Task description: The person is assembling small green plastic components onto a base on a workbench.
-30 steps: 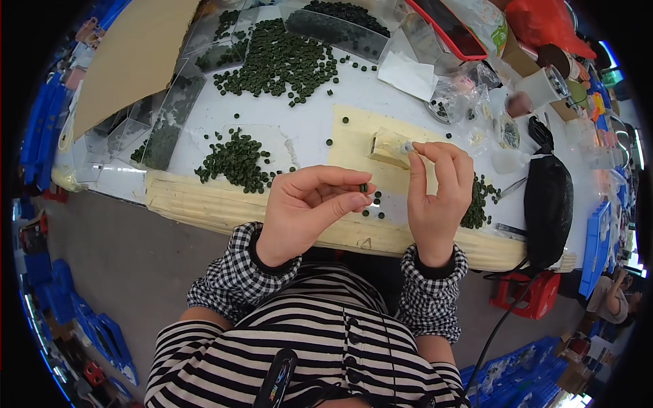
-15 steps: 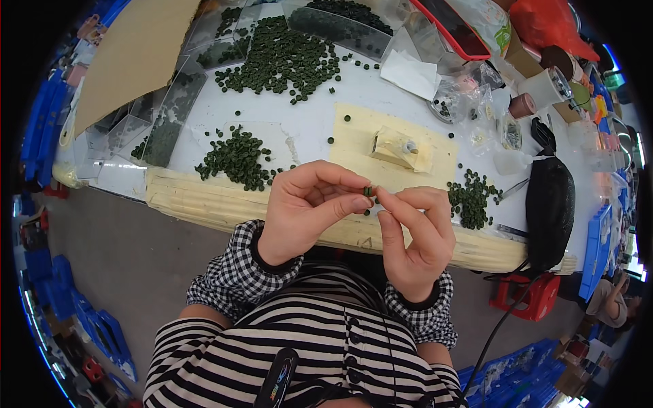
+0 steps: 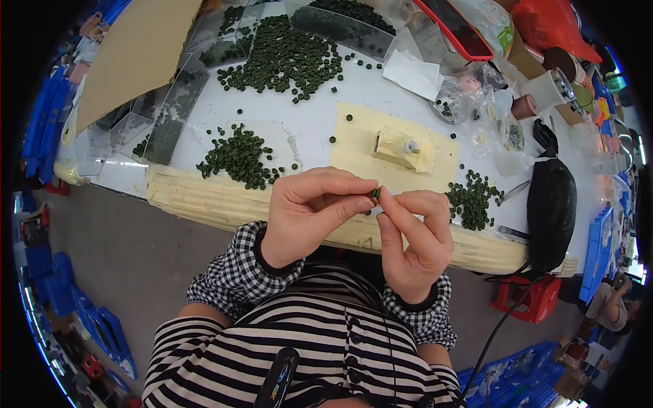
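Between the thumb and forefinger of my left hand (image 3: 306, 207) is a small dark green round piece (image 3: 375, 194), shaped like a short spool. My right hand (image 3: 418, 234) meets it from the right, its forefinger tip against the piece and the other fingers curled. Whatever else those fingers may hold is too small to make out. Both hands are over the table's front edge. Loose green pieces (image 3: 238, 158) lie heaped left of my hands, with a smaller heap (image 3: 473, 200) on the right. Beyond my fingers, a cream block (image 3: 401, 151) with a small round fitting sits on a yellowish sheet (image 3: 350, 163).
A large heap of green pieces (image 3: 286, 58) spreads near clear bins (image 3: 178, 115) at the back left, under a cardboard sheet (image 3: 132, 58). Far right are a red-edged phone (image 3: 457, 30), white tissue (image 3: 412, 75), a black pouch (image 3: 551, 214) and tweezers (image 3: 517, 189). A red stool (image 3: 524, 299) stands below.
My fingertips have come closer together around the green piece, which is now more covered. My left hand has shifted slightly to the right and nearer to me.
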The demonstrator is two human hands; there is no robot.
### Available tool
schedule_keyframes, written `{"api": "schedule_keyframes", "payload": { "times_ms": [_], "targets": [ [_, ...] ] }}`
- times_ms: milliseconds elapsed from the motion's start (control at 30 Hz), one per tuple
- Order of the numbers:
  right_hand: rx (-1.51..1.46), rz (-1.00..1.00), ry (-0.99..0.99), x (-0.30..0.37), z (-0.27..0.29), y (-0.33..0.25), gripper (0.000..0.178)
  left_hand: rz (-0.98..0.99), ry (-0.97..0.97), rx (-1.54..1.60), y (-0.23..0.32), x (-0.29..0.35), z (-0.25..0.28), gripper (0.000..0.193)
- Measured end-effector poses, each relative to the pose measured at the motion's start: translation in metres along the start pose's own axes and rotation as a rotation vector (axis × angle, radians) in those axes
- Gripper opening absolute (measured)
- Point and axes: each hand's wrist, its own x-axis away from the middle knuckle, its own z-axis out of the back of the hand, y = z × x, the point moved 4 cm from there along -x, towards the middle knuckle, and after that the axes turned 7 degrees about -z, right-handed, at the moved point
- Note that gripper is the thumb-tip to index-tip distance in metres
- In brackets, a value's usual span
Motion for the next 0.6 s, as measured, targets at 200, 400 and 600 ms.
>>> {"api": "schedule_keyframes", "payload": {
  "times_ms": [200, 400, 600],
  "targets": [
    [-0.003, 0.011, -0.007, -0.0003, -0.0006, -0.0003, 0.033, -0.019, 0.003, -0.056, 0.0004, -0.0002, 0.0009, 0.021],
    [-0.017, 0.009, -0.012, 0.0015, -0.0014, 0.0013, 0.033, -0.030, -0.005, -0.096, 0.0013, 0.0008, 0.0014, 0.021],
    [-0.017, 0.034, -0.020, 0.0017, -0.0018, 0.0015, 0.034, -0.018, -0.009, -0.114, 0.0032, 0.0014, 0.0006, 0.022]
  ]
}}
